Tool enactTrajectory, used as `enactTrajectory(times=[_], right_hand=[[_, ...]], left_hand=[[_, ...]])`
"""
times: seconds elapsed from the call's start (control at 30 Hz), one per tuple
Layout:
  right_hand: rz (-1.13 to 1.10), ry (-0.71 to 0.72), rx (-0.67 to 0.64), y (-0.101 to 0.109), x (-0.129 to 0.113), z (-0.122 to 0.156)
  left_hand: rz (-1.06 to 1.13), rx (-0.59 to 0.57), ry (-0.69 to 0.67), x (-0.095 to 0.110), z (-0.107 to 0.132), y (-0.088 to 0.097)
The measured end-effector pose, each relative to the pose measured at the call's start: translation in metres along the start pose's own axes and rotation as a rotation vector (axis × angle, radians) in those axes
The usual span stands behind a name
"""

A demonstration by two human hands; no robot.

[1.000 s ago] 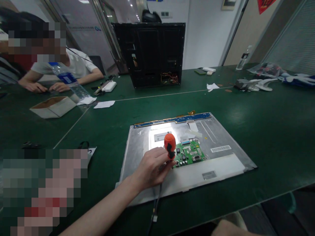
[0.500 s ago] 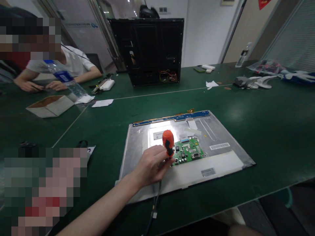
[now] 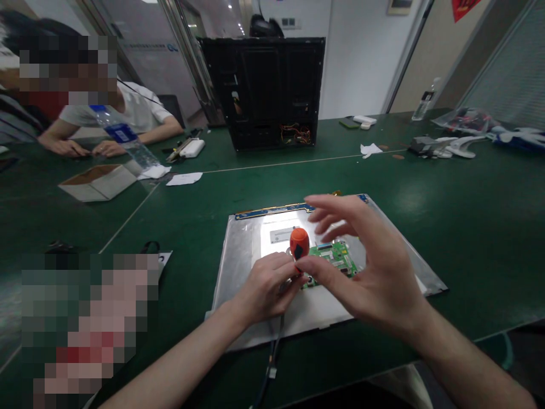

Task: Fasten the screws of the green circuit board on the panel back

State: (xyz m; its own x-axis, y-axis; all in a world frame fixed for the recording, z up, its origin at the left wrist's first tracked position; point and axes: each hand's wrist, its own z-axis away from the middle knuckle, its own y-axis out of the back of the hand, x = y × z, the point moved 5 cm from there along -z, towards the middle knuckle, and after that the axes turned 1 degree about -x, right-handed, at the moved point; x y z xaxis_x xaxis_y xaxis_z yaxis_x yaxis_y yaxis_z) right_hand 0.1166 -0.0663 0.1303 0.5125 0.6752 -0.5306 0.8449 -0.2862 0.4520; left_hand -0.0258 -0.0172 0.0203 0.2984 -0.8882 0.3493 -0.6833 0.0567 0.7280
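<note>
Tabletop (image 3: 468, 193): left hand (image 3: 266, 287) clenches screwdriver (image 3: 299, 243), right hand (image 3: 374, 272) splayed.

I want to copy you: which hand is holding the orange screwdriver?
The left hand grips the orange screwdriver low on its handle; the right hand only hovers beside it, open, fingers spread.

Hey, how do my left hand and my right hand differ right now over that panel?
The left hand is closed around the lower part of the orange-handled screwdriver; the right hand is open and holds nothing, its thumb close to the handle. The left hand is low over the metal panel; the right hand is raised, hiding part of the green circuit board. Both are bare and meet near the screwdriver.
</note>
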Motion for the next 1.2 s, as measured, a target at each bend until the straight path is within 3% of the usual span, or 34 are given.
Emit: enactTrajectory(times=[0.1, 0.2, 0.37, 0.7, 1.2], right_hand=[[0.102, 0.1, -0.109, -0.011, 0.023, -0.018], [0.146, 0.083, -0.246, -0.024, 0.041, -0.015], [0.009, 0.038, -0.106, -0.027, 0.046, 0.001], [-0.024, 0.301, -0.013, -0.034, 0.043, 0.021], [0.028, 0.291, 0.11, -0.032, 0.041, 0.026]], left_hand=[[0.002, 0.032, -0.05, 0.005, -0.002, 0.004], [0.028, 0.052, -0.057, 0.008, -0.003, 0.007], [0.02, 0.016, -0.016, 0.007, -0.004, 0.006], [-0.009, 0.052, -0.105, 0.011, -0.007, 0.008], [0.086, -0.06, -0.074, 0.008, -0.005, 0.002]])
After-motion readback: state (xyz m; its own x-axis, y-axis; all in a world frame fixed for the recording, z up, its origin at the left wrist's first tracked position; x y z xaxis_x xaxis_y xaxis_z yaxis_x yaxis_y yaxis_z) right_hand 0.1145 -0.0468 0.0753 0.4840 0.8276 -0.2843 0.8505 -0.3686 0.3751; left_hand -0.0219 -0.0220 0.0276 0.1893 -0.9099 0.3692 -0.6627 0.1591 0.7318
